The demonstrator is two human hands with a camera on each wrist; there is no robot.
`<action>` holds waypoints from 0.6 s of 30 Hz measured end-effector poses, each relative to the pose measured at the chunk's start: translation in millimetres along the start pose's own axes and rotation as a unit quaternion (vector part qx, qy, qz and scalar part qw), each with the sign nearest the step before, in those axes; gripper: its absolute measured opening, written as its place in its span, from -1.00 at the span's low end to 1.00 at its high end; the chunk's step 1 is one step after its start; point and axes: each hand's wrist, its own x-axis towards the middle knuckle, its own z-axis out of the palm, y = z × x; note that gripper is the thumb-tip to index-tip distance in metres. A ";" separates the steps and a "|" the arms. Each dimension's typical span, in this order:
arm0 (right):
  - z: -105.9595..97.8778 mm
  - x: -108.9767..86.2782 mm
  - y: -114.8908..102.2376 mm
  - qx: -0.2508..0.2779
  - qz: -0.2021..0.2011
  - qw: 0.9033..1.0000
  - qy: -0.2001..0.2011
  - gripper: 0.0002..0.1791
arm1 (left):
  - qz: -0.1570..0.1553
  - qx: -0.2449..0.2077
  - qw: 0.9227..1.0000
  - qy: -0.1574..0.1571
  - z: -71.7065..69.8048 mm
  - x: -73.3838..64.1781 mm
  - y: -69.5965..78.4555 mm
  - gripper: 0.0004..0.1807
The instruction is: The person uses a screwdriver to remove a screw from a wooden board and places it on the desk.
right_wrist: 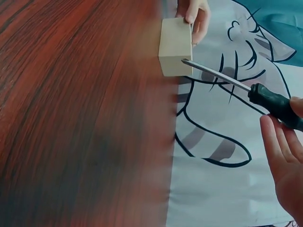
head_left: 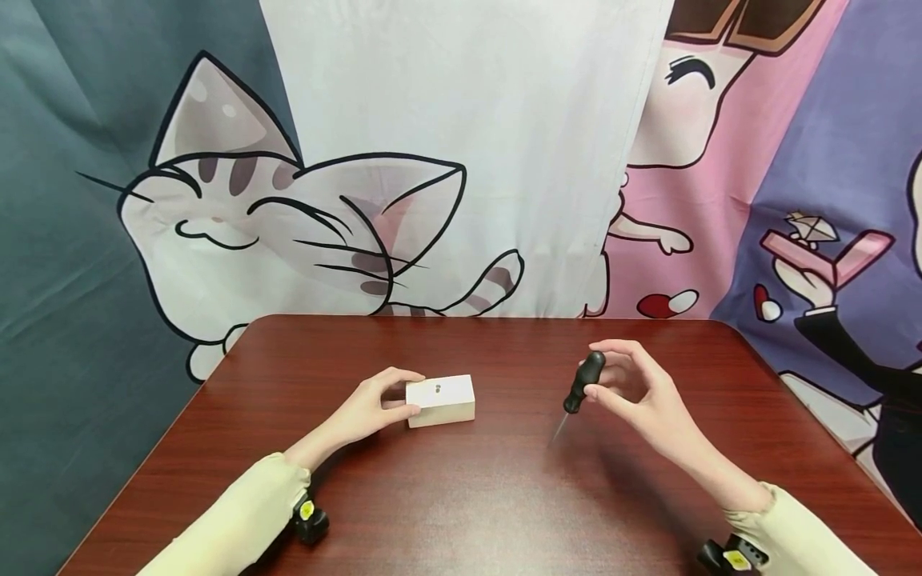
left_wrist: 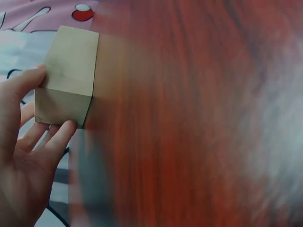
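The white box (head_left: 441, 402) is pinched at one end by the half-curled left hand (head_left: 374, 406), on or just over the desk (head_left: 461, 488). The screwdriver (head_left: 585, 382) is held, tip down, by the bent fingers and thumb of the right hand (head_left: 644, 396). Both things are already held, but the box is not yet touched by the screwdriver.

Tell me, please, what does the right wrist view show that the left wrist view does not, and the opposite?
Only the right wrist view shows the screwdriver, the right hand that holds it, and the cat's face drawn on the cloth.

Only the left wrist view shows a red-and-white shape printed on the pink part.

Both show the box, the left hand gripping it, the table and the printed cloth.
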 end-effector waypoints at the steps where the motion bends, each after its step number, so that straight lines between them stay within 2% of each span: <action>1: 0.9 0.7 0.0 0.003 -0.001 1.000 0.002 -0.34 | 0.000 0.002 1.000 -0.003 1.6 0.3 0.8 -0.50; 7: 6.1 3.2 0.2 -0.001 -0.011 1.000 0.000 -0.35 | 0.005 0.008 1.000 -0.008 11.8 2.3 6.7 -0.50; 14: 16.2 5.4 -0.5 0.022 -0.022 0.999 -0.005 -0.36 | 0.014 -0.010 1.000 -0.023 21.2 4.2 10.8 -0.50; 18: 22.3 9.3 -2.6 0.011 -0.026 1.000 0.006 -0.36 | 0.012 -0.015 0.999 -0.032 26.2 5.7 12.6 -0.51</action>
